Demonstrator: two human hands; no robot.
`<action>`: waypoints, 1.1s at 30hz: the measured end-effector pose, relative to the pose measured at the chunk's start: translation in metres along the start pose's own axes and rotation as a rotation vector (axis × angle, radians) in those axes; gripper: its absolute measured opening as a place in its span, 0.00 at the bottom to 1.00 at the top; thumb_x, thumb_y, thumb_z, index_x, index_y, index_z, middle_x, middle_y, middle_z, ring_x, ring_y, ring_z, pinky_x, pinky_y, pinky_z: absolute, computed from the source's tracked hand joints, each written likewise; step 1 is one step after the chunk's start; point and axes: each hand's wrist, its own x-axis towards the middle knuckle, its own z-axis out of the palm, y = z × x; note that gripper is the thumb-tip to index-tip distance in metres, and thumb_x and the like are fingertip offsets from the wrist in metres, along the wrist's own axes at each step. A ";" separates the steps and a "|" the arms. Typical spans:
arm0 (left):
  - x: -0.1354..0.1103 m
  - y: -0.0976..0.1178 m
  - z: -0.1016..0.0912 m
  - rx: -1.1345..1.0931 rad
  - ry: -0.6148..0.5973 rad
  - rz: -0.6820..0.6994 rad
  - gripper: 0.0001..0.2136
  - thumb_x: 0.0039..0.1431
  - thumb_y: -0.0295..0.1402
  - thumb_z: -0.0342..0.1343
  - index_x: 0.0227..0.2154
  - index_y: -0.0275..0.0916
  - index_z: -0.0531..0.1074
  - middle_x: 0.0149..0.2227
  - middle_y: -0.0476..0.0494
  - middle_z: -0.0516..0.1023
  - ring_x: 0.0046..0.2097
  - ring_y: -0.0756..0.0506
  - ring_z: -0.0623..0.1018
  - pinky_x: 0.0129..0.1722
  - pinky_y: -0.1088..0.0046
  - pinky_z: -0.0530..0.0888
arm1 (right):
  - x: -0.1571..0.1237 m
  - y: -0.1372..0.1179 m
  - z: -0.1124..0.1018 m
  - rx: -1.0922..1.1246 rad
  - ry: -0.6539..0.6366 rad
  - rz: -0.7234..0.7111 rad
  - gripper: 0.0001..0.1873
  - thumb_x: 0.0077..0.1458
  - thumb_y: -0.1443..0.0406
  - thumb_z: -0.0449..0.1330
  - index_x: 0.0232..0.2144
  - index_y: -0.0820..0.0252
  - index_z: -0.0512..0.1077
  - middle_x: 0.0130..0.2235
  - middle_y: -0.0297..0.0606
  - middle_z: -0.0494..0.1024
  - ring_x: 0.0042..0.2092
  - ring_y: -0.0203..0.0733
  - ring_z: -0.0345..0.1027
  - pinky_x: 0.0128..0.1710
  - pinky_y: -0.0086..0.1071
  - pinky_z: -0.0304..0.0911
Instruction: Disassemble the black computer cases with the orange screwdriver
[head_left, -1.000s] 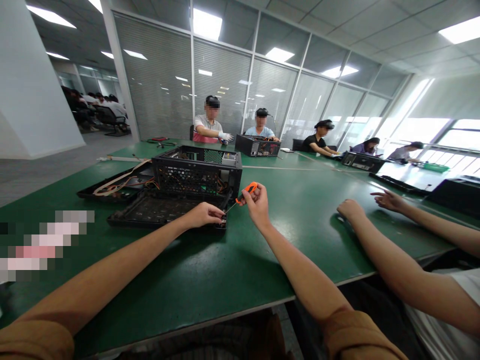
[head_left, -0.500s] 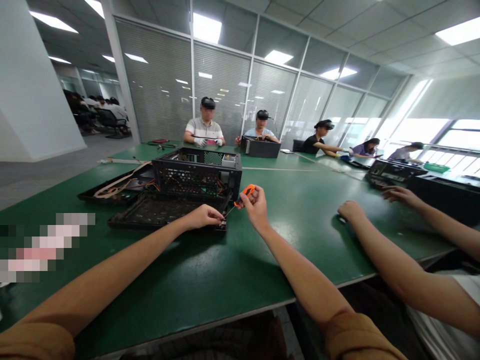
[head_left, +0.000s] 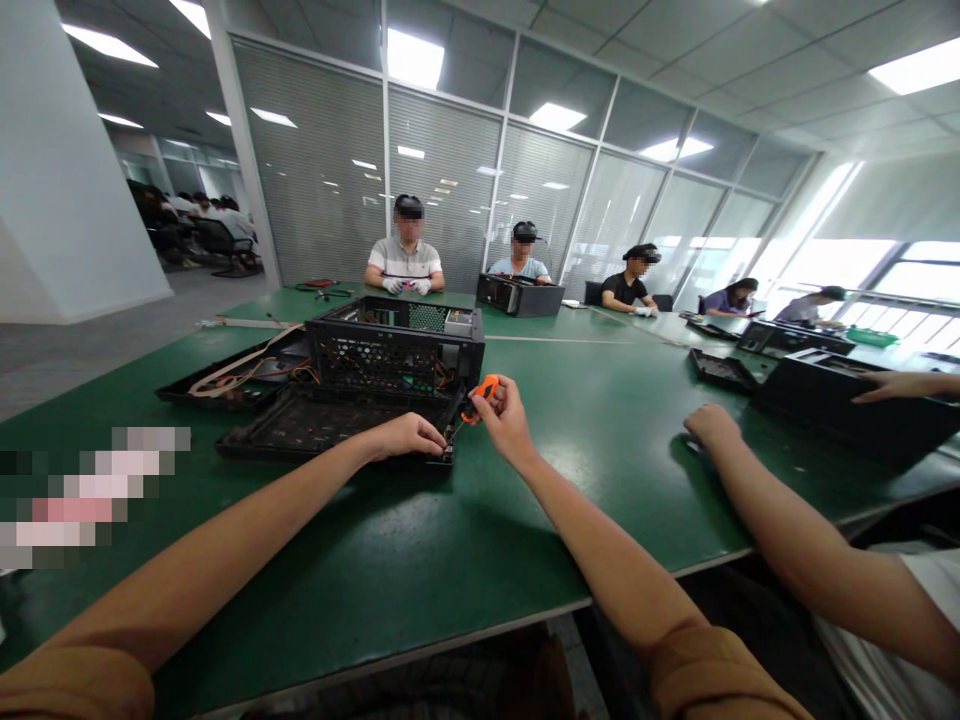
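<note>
An orange and black screwdriver is gripped in my right hand, its shaft slanting down to the left. The tip meets the right front corner of a flat black computer case panel, at a small part there. At that same corner my left hand has its fingers closed together, and whatever they pinch is hidden. Just behind the panel stands an open black computer case, with loose wires hanging at its left side.
Left of the case lies another black panel with a beige cable. At right, a neighbour's hand rests on the green table near a large black case. Across the table, several people sit by another computer case.
My right hand and the screwdriver have dipped slightly and tilted nearer the panel corner. My left hand barely moved. The neighbour at right has shifted a large black case, and a tray-like panel now shows.
</note>
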 end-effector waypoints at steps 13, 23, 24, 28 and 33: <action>0.002 -0.002 -0.001 0.003 -0.026 -0.071 0.15 0.40 0.38 0.60 0.33 0.35 0.76 0.31 0.46 0.78 0.32 0.49 0.72 0.33 0.77 0.65 | -0.003 0.001 0.001 0.097 -0.110 0.017 0.17 0.56 0.59 0.49 0.47 0.52 0.52 0.36 0.32 0.68 0.18 0.24 0.60 0.16 0.23 0.63; 0.002 -0.006 -0.001 -0.068 -0.086 -0.043 0.16 0.42 0.36 0.58 0.34 0.33 0.76 0.34 0.44 0.77 0.35 0.48 0.73 0.37 0.75 0.66 | -0.006 -0.005 0.007 0.148 -0.128 0.005 0.14 0.55 0.61 0.53 0.37 0.53 0.49 0.36 0.30 0.70 0.16 0.23 0.60 0.15 0.21 0.61; 0.002 -0.006 -0.001 -0.065 -0.083 -0.038 0.15 0.42 0.36 0.59 0.34 0.33 0.76 0.34 0.45 0.78 0.35 0.48 0.73 0.37 0.75 0.66 | -0.006 -0.006 0.007 0.151 -0.124 -0.002 0.14 0.54 0.61 0.53 0.38 0.53 0.49 0.35 0.29 0.70 0.16 0.23 0.60 0.15 0.21 0.61; 0.001 -0.004 -0.001 -0.061 -0.080 -0.023 0.15 0.42 0.36 0.59 0.34 0.34 0.76 0.33 0.45 0.78 0.34 0.48 0.73 0.36 0.76 0.66 | -0.007 -0.006 0.008 0.137 -0.079 -0.030 0.15 0.54 0.61 0.53 0.39 0.53 0.50 0.34 0.29 0.70 0.16 0.23 0.58 0.15 0.21 0.61; 0.001 -0.005 -0.002 -0.055 -0.086 -0.019 0.15 0.42 0.36 0.59 0.34 0.34 0.76 0.33 0.45 0.78 0.34 0.48 0.73 0.36 0.76 0.66 | -0.007 -0.004 0.008 0.087 -0.090 -0.016 0.14 0.54 0.61 0.52 0.41 0.54 0.52 0.35 0.31 0.69 0.17 0.23 0.59 0.15 0.21 0.61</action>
